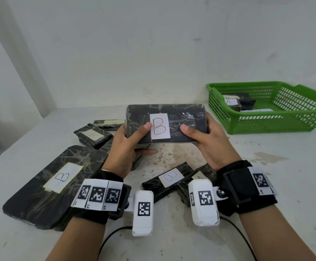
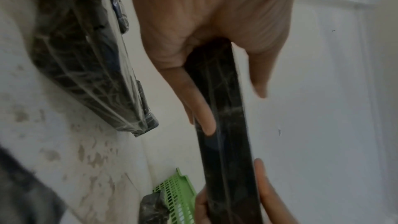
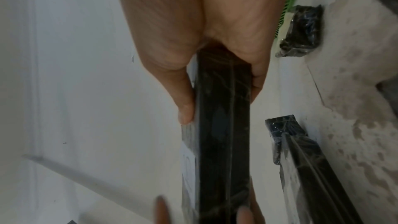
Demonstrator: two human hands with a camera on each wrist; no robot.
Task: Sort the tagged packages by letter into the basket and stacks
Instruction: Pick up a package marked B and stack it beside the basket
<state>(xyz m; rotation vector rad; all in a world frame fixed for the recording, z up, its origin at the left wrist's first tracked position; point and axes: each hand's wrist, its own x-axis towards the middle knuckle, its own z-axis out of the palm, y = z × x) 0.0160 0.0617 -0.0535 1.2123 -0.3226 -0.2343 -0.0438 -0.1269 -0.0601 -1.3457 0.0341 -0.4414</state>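
Both hands hold a black wrapped package with a white tag lettered B above the table. My left hand grips its left end, thumb on the face beside the tag. My right hand grips its right end the same way. Each wrist view shows the package edge-on between thumb and fingers. A large B package lies at the near left. A smaller B package lies between my wrists. The green basket at the far right holds an A package.
More black packages lie behind my left hand, one tagged A and another further back. A package sits partly hidden behind the right wrist camera. The white table is worn and stained; a wall stands close behind it.
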